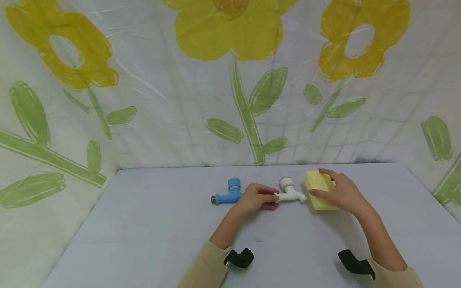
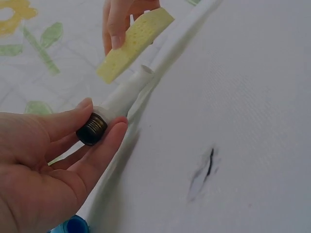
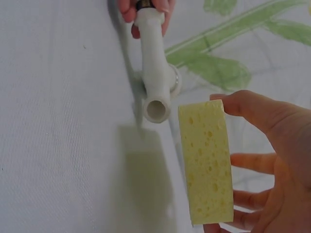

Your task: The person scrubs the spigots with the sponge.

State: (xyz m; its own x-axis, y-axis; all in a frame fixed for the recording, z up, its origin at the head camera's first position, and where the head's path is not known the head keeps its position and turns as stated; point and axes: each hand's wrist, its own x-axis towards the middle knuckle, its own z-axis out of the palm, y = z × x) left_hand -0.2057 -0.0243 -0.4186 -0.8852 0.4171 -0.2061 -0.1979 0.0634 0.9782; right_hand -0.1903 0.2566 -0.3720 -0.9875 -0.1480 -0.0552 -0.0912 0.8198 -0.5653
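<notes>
My left hand [image 1: 256,197] pinches a white faucet [image 1: 290,195] by its threaded inlet, thumb on one side and fingers on the other. In the left wrist view the dark threaded end [image 2: 92,129] shows between thumb and fingers. The open spout [image 3: 157,110] points toward my right hand in the right wrist view. My right hand [image 1: 342,191] grips a yellow sponge [image 1: 320,190] between thumb and fingers, close beside the spout. The sponge [image 3: 206,162] shows its porous narrow side, and its shadow falls on the table. A blue faucet [image 1: 230,193] lies left of my left hand, partly hidden by it.
The table has a pale cover [image 1: 151,224] with a small dark mark [image 1: 257,239]. Behind it hangs a white sheet [image 1: 162,132] with painted yellow flowers and green leaves. Black camera mounts [image 1: 242,258] sit at both wrists.
</notes>
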